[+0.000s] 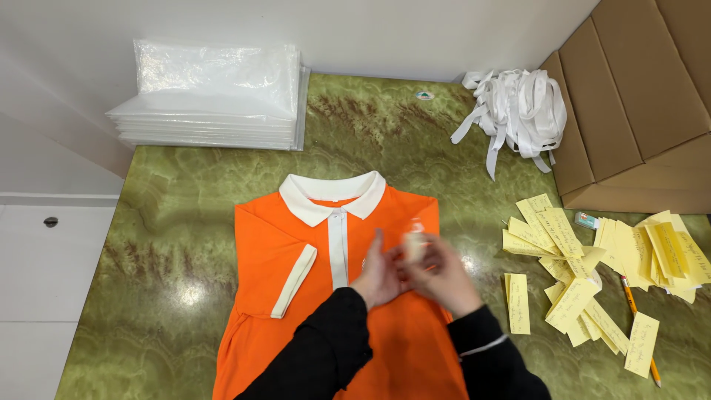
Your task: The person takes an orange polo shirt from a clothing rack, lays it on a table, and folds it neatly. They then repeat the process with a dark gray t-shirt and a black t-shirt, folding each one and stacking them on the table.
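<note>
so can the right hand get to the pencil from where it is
Probably yes: the right hand is over the orange polo shirt, and the pencil lies uncovered to its right, with only flat yellow paper slips between them.

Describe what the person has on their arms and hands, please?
Both arms wear long black sleeves reaching the wrists. The left hand and right hand are bare, without gloves. A thin pale band shows at the right sleeve's cuff. No rings or watch can be made out; the hands are slightly blurred.

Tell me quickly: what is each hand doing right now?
Left hand: fingers raised, touching the small pale object; grip unclear from blur.
Right hand: closed on the small pale object.
</note>
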